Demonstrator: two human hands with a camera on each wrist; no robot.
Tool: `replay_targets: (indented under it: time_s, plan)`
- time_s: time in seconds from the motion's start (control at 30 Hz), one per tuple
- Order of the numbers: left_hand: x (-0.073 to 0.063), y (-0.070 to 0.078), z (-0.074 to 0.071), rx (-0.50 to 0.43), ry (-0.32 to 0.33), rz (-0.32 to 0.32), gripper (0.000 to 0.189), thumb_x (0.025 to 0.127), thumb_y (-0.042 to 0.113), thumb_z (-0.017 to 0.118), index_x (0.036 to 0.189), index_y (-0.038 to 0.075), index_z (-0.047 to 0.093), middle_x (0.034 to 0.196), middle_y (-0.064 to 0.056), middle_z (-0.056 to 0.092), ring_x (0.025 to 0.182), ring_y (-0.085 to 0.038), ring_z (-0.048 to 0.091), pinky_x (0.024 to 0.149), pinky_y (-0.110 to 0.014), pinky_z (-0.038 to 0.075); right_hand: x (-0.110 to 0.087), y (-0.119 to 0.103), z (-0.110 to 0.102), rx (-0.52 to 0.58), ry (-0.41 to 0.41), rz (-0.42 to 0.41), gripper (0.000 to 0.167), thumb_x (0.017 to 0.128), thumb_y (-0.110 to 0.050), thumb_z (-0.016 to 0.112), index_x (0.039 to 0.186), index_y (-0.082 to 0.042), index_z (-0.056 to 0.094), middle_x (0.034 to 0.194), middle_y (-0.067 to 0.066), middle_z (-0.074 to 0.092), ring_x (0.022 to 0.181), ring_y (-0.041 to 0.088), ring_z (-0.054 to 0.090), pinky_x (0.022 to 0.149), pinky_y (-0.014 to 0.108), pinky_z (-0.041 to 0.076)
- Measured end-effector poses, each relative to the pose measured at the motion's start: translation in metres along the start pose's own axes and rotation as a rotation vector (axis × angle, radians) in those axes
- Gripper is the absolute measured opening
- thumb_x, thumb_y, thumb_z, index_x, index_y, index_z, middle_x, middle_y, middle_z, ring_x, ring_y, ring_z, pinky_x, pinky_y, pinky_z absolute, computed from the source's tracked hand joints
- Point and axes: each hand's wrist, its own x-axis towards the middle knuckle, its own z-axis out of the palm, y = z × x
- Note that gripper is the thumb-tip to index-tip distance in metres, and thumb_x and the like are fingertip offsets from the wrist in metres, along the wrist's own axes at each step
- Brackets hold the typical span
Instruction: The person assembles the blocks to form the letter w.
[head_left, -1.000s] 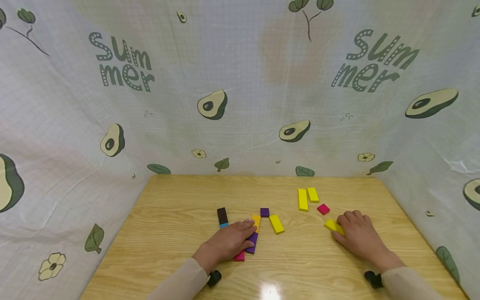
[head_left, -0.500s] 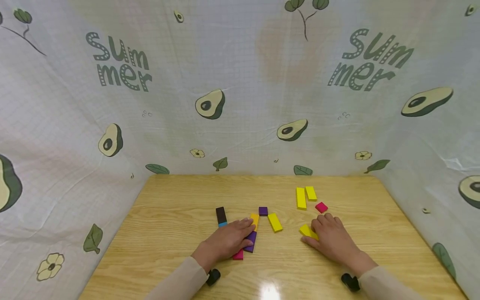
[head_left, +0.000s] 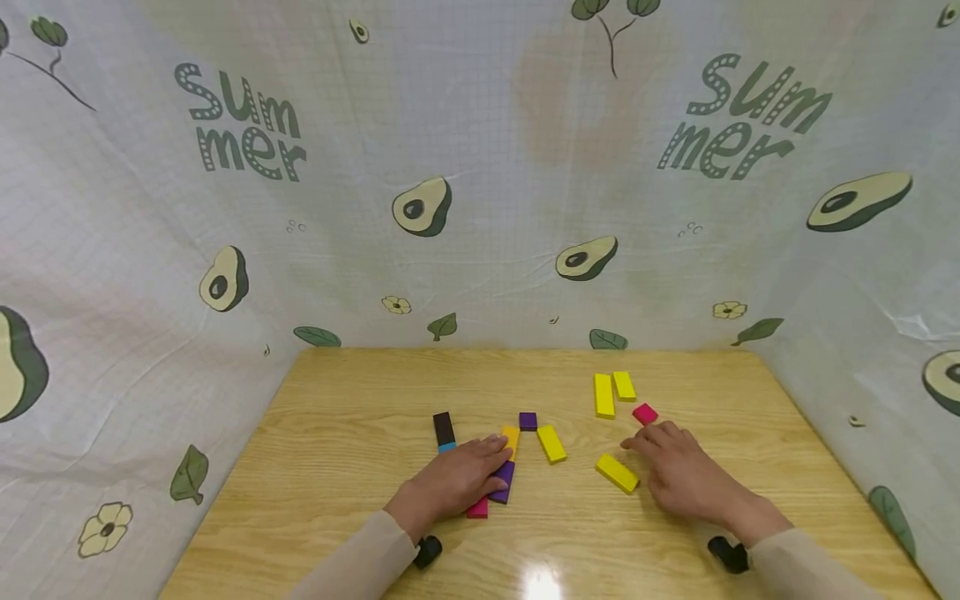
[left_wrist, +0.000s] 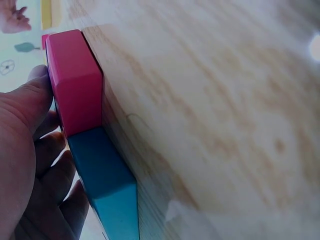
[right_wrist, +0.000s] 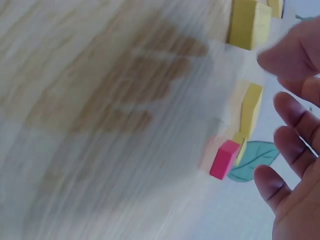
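Note:
My left hand (head_left: 461, 477) rests over a group of coloured wooden blocks, hiding some of them. Its fingertips touch the orange block (head_left: 512, 442), and the thumb lies on a purple block (head_left: 503, 485). A pink block (left_wrist: 75, 75) and a blue block (left_wrist: 105, 170) stand end to end beside that hand in the left wrist view. A black block (head_left: 444, 428) extends beyond the blue one. My right hand (head_left: 686, 477) holds nothing, fingers relaxed, just right of a yellow block (head_left: 617, 473) lying slanted on the table. A small pink block (head_left: 645, 414) lies just beyond its fingertips.
Two more yellow blocks (head_left: 604, 396) lie side by side farther back on the wooden table (head_left: 360, 383). Another yellow block (head_left: 551, 444) and a small purple block (head_left: 528, 422) sit right of the left hand's group. Printed cloth (head_left: 495, 300) hangs behind and along both sides.
My right hand has carried the yellow block leftward across the table, let it go and drawn back slightly to the right. The left hand has stayed in place on its blocks.

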Motion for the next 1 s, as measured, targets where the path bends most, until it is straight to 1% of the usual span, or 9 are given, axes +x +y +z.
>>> replay_targets:
  time_s: [0.13,0.3,0.4,0.47,0.57,0.73,0.8,0.9,1.0]
  plan:
    - [0.0,-0.001,0.0,-0.001,0.003,-0.001,0.057,0.113,0.046,0.043,0.164,0.018,0.042,0.17,0.001,0.037,0.158,-0.016,0.034,0.129,-0.035,0.034,-0.001,0.0,0.003,0.001,-0.01,-0.033,0.045,0.082,-0.008,0.078,0.127,-0.014,0.073,0.118,0.0,0.064,0.11,0.023,0.055,0.089,0.048,0.051]
    - [0.0,-0.001,0.0,-0.009,0.004,0.001,0.057,0.113,0.045,0.044,0.164,0.018,0.042,0.17,0.001,0.037,0.158,-0.016,0.034,0.129,-0.035,0.034,0.0,-0.006,0.008,0.006,-0.017,-0.059,0.032,0.087,-0.019,0.081,0.119,-0.016,0.076,0.114,-0.005,0.064,0.109,0.019,0.052,0.092,0.048,0.051]
    - [0.0,-0.001,0.001,-0.006,0.007,0.004,0.057,0.113,0.045,0.044,0.164,0.018,0.042,0.17,0.001,0.037,0.158,-0.016,0.034,0.128,-0.035,0.034,0.002,-0.012,0.011,0.007,-0.007,-0.09,0.029,0.09,-0.029,0.082,0.115,-0.017,0.076,0.112,-0.008,0.063,0.107,0.017,0.051,0.093,0.047,0.05]
    - [0.001,-0.001,0.002,-0.005,0.008,0.005,0.058,0.113,0.045,0.044,0.164,0.018,0.042,0.17,0.001,0.037,0.158,-0.016,0.034,0.129,-0.035,0.034,0.004,-0.015,0.013,0.013,0.002,-0.108,0.031,0.09,-0.035,0.083,0.114,-0.018,0.076,0.111,-0.009,0.063,0.106,0.016,0.05,0.092,0.046,0.05]
    - [0.001,-0.001,0.003,-0.003,0.008,0.002,0.058,0.113,0.046,0.044,0.164,0.018,0.042,0.17,0.001,0.037,0.158,-0.016,0.034,0.129,-0.035,0.034,0.008,-0.018,0.015,0.033,-0.002,-0.108,0.041,0.088,-0.04,0.085,0.12,-0.018,0.074,0.114,-0.008,0.062,0.108,0.016,0.05,0.091,0.046,0.05]
    - [0.001,-0.001,0.003,-0.003,0.008,-0.002,0.058,0.113,0.046,0.044,0.164,0.018,0.042,0.17,0.001,0.037,0.158,-0.016,0.034,0.128,-0.035,0.034,0.015,-0.02,0.017,0.074,-0.075,-0.083,0.058,0.085,-0.034,0.082,0.138,-0.015,0.068,0.124,-0.004,0.061,0.116,0.019,0.052,0.095,0.05,0.049]
    - [0.001,-0.001,0.004,-0.004,0.009,0.001,0.058,0.113,0.046,0.044,0.164,0.018,0.042,0.17,0.001,0.037,0.158,-0.016,0.034,0.129,-0.035,0.034,0.017,-0.02,0.018,0.077,-0.105,-0.08,0.059,0.084,-0.031,0.08,0.139,-0.016,0.067,0.124,-0.003,0.061,0.116,0.019,0.051,0.095,0.05,0.048]
    - [0.001,-0.002,0.004,-0.004,0.011,0.004,0.057,0.113,0.045,0.044,0.164,0.018,0.042,0.17,0.001,0.038,0.158,-0.016,0.034,0.129,-0.034,0.033,0.019,-0.021,0.019,0.078,-0.125,-0.075,0.057,0.084,-0.031,0.079,0.138,-0.015,0.068,0.124,-0.003,0.061,0.116,0.02,0.051,0.095,0.05,0.047]
    - [0.001,-0.002,0.004,-0.001,0.01,0.004,0.058,0.113,0.045,0.044,0.164,0.018,0.042,0.17,0.001,0.038,0.158,-0.016,0.034,0.129,-0.034,0.033,0.021,-0.022,0.019,0.08,-0.135,-0.068,0.057,0.086,-0.035,0.08,0.137,-0.015,0.069,0.125,-0.003,0.062,0.115,0.02,0.051,0.095,0.05,0.047]
